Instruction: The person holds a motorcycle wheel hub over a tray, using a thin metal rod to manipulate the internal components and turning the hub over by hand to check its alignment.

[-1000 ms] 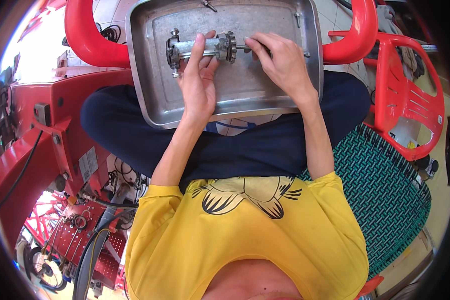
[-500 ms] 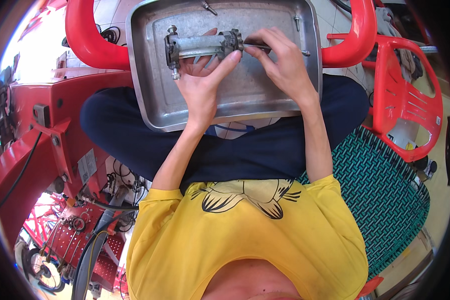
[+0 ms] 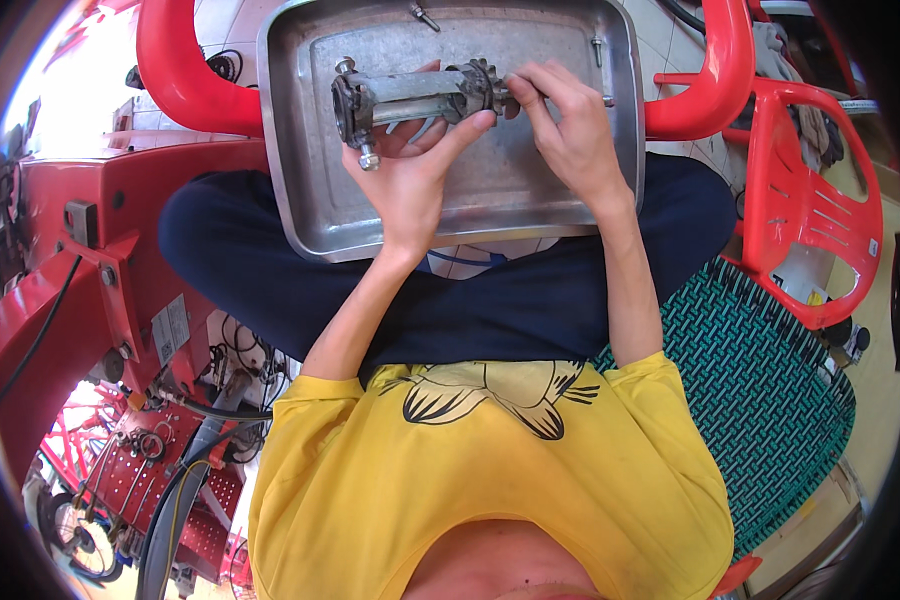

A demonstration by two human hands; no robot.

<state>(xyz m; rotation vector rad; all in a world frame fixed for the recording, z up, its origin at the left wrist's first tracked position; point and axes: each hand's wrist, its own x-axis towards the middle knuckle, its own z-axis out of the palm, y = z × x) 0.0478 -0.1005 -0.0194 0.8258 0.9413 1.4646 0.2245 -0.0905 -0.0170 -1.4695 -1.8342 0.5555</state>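
Note:
A grey metal cylinder assembly (image 3: pixel 410 88) is held over the metal tray by my left hand (image 3: pixel 407 180), palm beneath it and thumb along its near side. At its left end is a dark flange with bolts; its right end carries a toothed ring (image 3: pixel 478 86). The fingertips of my right hand (image 3: pixel 573 125) are closed at a small piece (image 3: pixel 508 97) projecting from the toothed end. Exactly what they pinch is hidden. A silver tip (image 3: pixel 608 100) shows just beyond that hand; I cannot tell whether it is held.
The metal tray (image 3: pixel 320 225) rests across my legs, between red curved bars (image 3: pixel 175 90). Loose bolts (image 3: pixel 425 17) (image 3: pixel 597 50) lie in it. Red machinery (image 3: pixel 185 205) stands at left. At right are a green woven seat (image 3: pixel 760 400) and a red plastic chair (image 3: pixel 810 200).
The cylinder assembly has shifted slightly right and rolled, bringing the lower bolt of its flange toward the viewer. A thin rod visible at my right fingertips earlier no longer shows there.

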